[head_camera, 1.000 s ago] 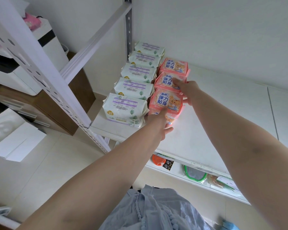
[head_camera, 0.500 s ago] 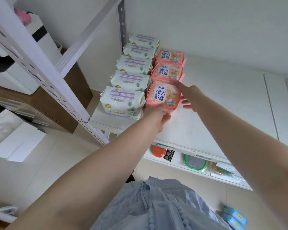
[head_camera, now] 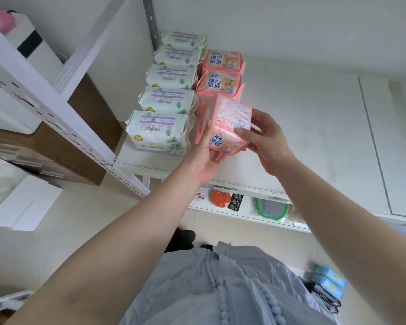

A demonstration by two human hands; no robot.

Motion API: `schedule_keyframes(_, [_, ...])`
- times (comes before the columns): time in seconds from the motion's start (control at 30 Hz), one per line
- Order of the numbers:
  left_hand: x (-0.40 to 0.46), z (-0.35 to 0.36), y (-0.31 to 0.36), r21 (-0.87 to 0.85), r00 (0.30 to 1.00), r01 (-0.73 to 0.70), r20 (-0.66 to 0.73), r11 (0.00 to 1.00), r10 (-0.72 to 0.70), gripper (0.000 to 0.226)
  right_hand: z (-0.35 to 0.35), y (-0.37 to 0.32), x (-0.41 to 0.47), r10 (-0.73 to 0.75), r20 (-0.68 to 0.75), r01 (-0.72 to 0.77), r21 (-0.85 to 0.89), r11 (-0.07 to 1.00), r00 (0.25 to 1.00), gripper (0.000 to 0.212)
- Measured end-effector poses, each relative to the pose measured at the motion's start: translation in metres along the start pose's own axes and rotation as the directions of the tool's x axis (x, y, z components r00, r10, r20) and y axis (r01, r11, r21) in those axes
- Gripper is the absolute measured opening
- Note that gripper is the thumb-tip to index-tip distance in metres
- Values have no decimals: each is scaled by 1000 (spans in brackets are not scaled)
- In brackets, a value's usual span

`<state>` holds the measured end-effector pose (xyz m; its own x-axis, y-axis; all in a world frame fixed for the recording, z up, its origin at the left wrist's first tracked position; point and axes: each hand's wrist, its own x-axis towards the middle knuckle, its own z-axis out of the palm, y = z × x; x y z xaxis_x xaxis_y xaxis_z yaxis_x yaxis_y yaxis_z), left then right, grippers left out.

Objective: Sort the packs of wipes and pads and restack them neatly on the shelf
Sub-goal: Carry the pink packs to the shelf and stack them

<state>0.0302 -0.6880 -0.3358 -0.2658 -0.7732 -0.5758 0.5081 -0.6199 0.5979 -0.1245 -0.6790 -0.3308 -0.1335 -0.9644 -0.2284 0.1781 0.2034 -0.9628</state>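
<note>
Pink pack gripped between left hand and right hand.

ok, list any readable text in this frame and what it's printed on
"弹力贴身": rear pink pack.
"弹力贴身": middle pink pack.
"弹力", the rest covered: front pink pack held in both hands.
White-and-purple packs: print too blurred to read.
Orange lid on the lower shelf: unreadable.
</note>
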Motion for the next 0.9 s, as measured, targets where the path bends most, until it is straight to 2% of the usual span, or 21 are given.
schedule_keyframes(0.1, [-2,2,-1,3,1000,-14,7,1000,14,40,0,3,0,-65,-41,63,-46,997,997,65])
schedule_keyframes(0.17, [-2,3,-1,12,1000,-11,-2,1000,11,35,1,2,1,-75,-41,72,-71,995,996,67])
schedule_keyframes(0.27, [-4,5,-1,59,999,4,-45,998,-1,38,3,-3,1,-13,15,15,-114,993,1000,68])
schedule_keyframes(0.37, [-6,3,1,102,996,58,-78,993,-50,47,3,-10,6,92,91,-64,-270,961,992,74])
schedule_keyframes(0.5, [-7,-3,3,113,993,101,-76,988,-92,38,4,-20,24,206,41,-170,-422,891,978,51])
schedule_keyframes(0.6, [-7,-5,4,128,988,119,-116,985,-104,28,9,-28,34,349,44,-279,-513,812,936,51])
schedule_keyframes(0.67, [-7,-6,6,142,985,119,-141,983,-99,25,13,-30,41,395,21,-321,-543,776,919,53])
schedule_keyframes(0.77, [-2,-7,8,176,982,106,-175,979,-75,30,18,-28,50,413,-55,-375,-543,752,909,50])
schedule_keyframes(0.9, [4,-2,15,220,979,111,-195,969,-68,31,24,-22,57,342,-131,-362,-478,801,930,44])
